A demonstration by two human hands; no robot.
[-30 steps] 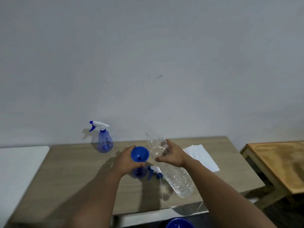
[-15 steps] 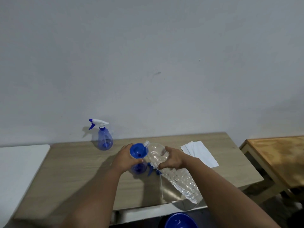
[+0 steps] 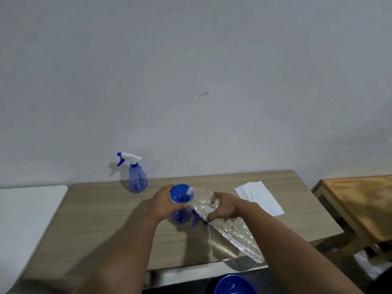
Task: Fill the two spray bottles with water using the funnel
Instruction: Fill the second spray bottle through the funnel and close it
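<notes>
A blue funnel (image 3: pixel 180 193) sits in the neck of an open blue spray bottle (image 3: pixel 179 216) at the table's middle. My left hand (image 3: pixel 162 203) grips the funnel and bottle neck from the left. My right hand (image 3: pixel 222 205) holds a large clear water bottle (image 3: pixel 231 228), tilted with its mouth over the funnel's rim. The removed spray head (image 3: pixel 196 218) lies on the table just right of the open bottle. A second blue spray bottle (image 3: pixel 136 179), with its white and blue trigger on, stands upright at the back left near the wall.
White paper towels (image 3: pixel 258 199) lie on the wooden table (image 3: pixel 106 219) to the right. A white surface (image 3: pixel 25 213) adjoins on the left, an orange-brown wooden table (image 3: pixel 360 204) stands at the right. A blue basin (image 3: pixel 233 285) sits below the table's front edge.
My right hand has tipped the clear bottle further down, bringing its mouth from beside the funnel to over its rim. The left hand has kept its grip.
</notes>
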